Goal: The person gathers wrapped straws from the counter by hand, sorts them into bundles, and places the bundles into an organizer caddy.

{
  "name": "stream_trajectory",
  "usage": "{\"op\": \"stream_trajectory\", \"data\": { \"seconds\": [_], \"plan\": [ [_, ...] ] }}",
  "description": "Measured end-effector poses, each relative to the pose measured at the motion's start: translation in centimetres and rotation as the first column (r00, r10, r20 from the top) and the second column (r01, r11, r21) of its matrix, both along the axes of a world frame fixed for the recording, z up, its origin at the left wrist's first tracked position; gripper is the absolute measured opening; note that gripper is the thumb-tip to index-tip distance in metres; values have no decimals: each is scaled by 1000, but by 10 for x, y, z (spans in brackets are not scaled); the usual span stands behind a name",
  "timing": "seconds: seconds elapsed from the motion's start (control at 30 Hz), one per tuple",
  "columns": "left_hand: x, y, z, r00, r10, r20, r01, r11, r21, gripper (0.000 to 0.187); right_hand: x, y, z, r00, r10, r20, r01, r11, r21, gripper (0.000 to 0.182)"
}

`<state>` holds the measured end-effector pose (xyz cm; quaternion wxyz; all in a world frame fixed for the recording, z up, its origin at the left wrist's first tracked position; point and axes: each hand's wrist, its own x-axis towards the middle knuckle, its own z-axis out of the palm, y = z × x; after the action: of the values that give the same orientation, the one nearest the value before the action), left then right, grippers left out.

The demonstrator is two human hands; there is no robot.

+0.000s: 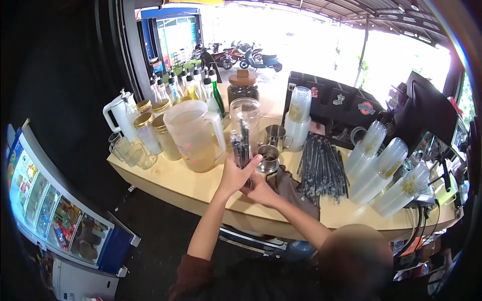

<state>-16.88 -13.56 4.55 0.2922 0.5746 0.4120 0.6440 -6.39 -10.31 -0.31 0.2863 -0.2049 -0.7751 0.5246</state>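
Observation:
Both hands grip one upright bundle of black wrapped straws [241, 148] above the front part of the counter. My left hand [235, 174] is wrapped round its middle, thumb pointing up and right. Lower down, my right hand [259, 189] closes on the bottom end; some of its fingers are hidden. Just behind the bundle stands a clear jar [246, 109]. A steel cup [268, 159] and a steel pitcher [274, 134] are right of it. Further right lies a large pile of similar straws [323, 168], with a dark cloth [285, 186] beside it.
Left on the counter [196, 188] stand a big plastic jug [193, 135], gold-lidded jars [147, 131], glass mugs [133, 152] and several pump bottles [193, 86]. Stacked plastic cups [369, 145] lean at the right, near a dark screen [427, 113]. A lit fridge [55, 210] is at the lower left.

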Motion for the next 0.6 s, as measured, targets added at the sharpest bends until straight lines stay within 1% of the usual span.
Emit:
{"op": "stream_trajectory", "data": {
  "seconds": [0.03, 0.07, 0.1, 0.13, 0.17, 0.2, 0.27, 0.3, 0.33, 0.37, 0.4, 0.43, 0.47, 0.5, 0.53, 0.57, 0.6],
  "plan": [
    [-4, 0, -10, 1000, 1, 18, 0, 998, -58, 18, -2, -3, -8, 992, 39, -120, -33, 998, 57, 55],
    [-7, -1, -13, 1000, 8, 19, -7, 999, -47, 18, -2, -2, -9, 992, 47, -119, -39, 997, 68, 55],
    [-8, -3, -16, 999, -13, 38, 15, 999, -52, 18, 0, 1, -7, 996, 11, -91, 17, 954, 299, 64],
    [-9, -6, -19, 998, -34, 57, 38, 997, -62, 17, 5, 3, -4, 997, -31, -75, 64, 858, 510, 74],
    [-11, -6, -22, 990, -85, 110, 95, 992, -87, 17, 14, 2, 14, 993, -78, 87, 17, 833, 554, 88],
    [-13, -6, -23, 991, -82, 104, 91, 993, -78, 17, 21, 2, 32, 994, -75, 81, 17, 828, 561, 88],
    [-16, -6, -28, 994, -103, 32, 105, 991, -84, 19, 30, -3, 62, 992, -124, -24, 122, 889, 442, 88],
    [-16, -2, -30, 995, -98, 20, 99, 995, -24, 17, 29, -8, 79, 991, -129, -33, 131, 887, 443, 88],
    [-17, -2, -35, 994, -107, 13, 107, 994, -25, 17, 28, -15, 94, 964, -183, -196, 263, 783, 564, 86],
    [-16, -5, -33, 990, -133, 45, 135, 989, -60, 17, 26, -19, 103, 911, -210, -356, 402, 652, 643, 83],
    [-13, -7, -34, 984, -158, 81, 165, 982, -93, 17, 24, -22, 107, 906, -224, -358, 413, 650, 639, 83],
    [-13, -5, -38, 982, -172, 78, 179, 979, -97, 17, 21, -23, 110, 922, -207, -326, 386, 525, 758, 80],
    [-14, -3, -41, 989, -150, 10, 150, 987, -51, 16, 19, -24, 112, 937, -198, -288, 344, 387, 855, 77],
    [-13, -2, -45, 991, -123, -54, 123, 992, -4, 15, 19, -24, 111, 955, -255, -150, 221, 279, 934, 74],
    [-9, -2, -50, 989, -134, -54, 134, 991, -11, 15, 18, -25, 106, 952, -267, -148, 224, 283, 933, 74],
    [-3, -5, -49, 993, -110, 41, 110, 994, 11, 15, 16, -25, 101, 956, -275, -103, 187, 300, 935, 74],
    [-5, -3, -55, 993, -110, 42, 109, 994, 10, 15, 16, -27, 99, 958, -280, -57, 148, 316, 937, 74]
  ]
}}
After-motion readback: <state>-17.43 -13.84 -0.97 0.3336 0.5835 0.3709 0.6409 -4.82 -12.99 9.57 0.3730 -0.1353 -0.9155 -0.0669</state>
